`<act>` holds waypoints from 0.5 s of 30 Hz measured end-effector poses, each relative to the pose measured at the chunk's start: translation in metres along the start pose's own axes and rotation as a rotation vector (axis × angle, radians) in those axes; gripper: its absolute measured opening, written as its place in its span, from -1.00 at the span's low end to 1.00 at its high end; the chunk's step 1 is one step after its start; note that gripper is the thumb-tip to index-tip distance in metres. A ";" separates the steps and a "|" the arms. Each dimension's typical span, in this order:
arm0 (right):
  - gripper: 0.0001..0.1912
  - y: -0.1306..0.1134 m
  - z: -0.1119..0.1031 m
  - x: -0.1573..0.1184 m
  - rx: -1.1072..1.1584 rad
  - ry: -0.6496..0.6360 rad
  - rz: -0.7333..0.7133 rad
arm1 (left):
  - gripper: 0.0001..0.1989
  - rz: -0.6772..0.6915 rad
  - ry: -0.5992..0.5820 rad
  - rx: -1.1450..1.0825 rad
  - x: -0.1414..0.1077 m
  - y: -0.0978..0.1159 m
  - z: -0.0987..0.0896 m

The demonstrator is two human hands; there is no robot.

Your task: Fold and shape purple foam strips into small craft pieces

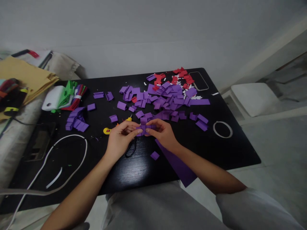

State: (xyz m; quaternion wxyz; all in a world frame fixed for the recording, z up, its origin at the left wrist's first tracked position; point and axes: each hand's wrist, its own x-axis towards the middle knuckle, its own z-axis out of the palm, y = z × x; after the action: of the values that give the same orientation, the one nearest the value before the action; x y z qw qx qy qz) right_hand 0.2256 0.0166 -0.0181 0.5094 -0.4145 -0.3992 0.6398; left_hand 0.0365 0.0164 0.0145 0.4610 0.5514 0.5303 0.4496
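Note:
Between my two hands, just above the black table (134,172), is a small folded purple paper piece (143,128). The fingers of my left hand (122,135) pinch its left side. My right hand (163,132) grips the right side, thumb in front. Part of the piece is hidden by the fingertips. Right behind it lies a heap of folded purple paper pieces (165,99). A yellow-handled tool (107,131) lies partly hidden behind my left hand. Under my right forearm, a long purple paper sheet (178,164) hangs over the front edge, and a small purple square (154,155) lies nearby.
Red paper pieces (184,76) and white scraps lie at the back right by a phone-shaped frame (198,80). A ring (223,129) sits at right. Linked purple pieces (76,119), green and red strips (75,95) and a white cable (83,156) are at left.

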 end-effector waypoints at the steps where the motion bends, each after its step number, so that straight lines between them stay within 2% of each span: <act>1: -0.69 0.000 0.000 0.000 -0.002 -0.002 -0.001 | -0.81 0.010 0.014 0.008 0.000 -0.002 0.000; 15: -0.70 0.002 -0.001 0.001 -0.025 -0.027 0.005 | -0.80 0.053 0.050 0.062 0.001 -0.013 0.001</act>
State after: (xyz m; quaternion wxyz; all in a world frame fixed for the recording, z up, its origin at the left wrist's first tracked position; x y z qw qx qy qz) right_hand 0.2259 0.0175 -0.0210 0.4969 -0.4132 -0.4130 0.6417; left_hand 0.0350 0.0177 0.0013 0.4181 0.5678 0.5406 0.4588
